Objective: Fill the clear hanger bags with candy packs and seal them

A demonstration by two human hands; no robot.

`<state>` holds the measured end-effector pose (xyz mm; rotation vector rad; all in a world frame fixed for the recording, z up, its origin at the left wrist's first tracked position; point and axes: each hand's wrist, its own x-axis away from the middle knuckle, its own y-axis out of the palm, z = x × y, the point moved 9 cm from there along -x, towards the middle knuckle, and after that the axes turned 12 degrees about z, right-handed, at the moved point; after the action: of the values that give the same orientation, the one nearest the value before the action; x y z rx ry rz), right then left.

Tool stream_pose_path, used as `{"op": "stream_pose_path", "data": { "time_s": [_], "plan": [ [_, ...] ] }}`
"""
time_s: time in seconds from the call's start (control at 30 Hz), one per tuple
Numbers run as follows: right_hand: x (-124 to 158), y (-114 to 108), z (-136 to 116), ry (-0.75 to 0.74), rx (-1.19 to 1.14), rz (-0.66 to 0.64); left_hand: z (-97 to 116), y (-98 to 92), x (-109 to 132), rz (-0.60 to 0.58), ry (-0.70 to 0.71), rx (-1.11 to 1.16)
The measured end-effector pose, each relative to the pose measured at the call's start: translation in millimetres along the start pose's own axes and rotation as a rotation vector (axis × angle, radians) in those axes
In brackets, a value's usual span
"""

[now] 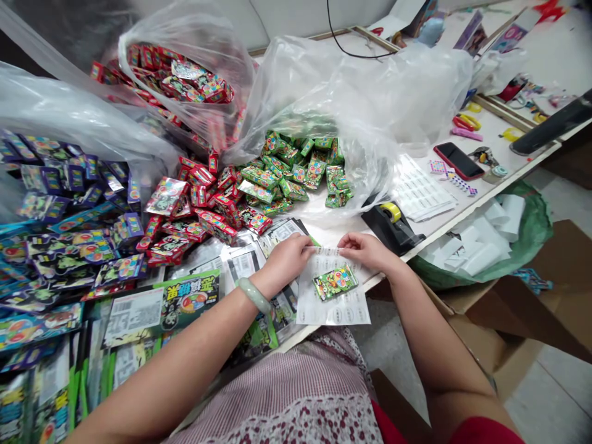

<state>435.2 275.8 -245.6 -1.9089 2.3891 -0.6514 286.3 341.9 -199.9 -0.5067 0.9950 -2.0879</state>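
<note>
Forearms extended, left hand and right hand pinch a white label sheet.

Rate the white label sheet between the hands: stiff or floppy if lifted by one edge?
It would probably droop: the white label sheet looks paper-thin, and its top edge bends where the left hand and right hand pinch it. It is likely light too, so a tug might shift it.

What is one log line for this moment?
left hand: pinches label sheet | right hand: pinches same sheet | on sheet: green packet
</note>
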Motion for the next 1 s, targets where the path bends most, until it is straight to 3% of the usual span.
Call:
{"op": "stream_pose_path", "data": {
  "time_s": [0.2,0.37,0.73,0.87,1.0],
  "plan": [
    [-3,8,-12,-0.138,0.107,0.013,4,3.0,-2,-0.024,0.03,-0.068],
    [-10,17,-10,-0.146,0.073,0.037,1,2.9,-2,-0.023,0.013,-0.106],
    [0,-3,-1,-0.121,0.285,0.114,4,1.9,-1,-0.013,0.042,-0.26],
    [3,-5,-5,-0.164,0.395,0.152,2,-15.2,7,0.026,0.026,-0.289],
    [14,-13,-24,-0.275,0.514,0.233,-10,-54.3,34,0.105,0.04,-0.076]
  ]
}}
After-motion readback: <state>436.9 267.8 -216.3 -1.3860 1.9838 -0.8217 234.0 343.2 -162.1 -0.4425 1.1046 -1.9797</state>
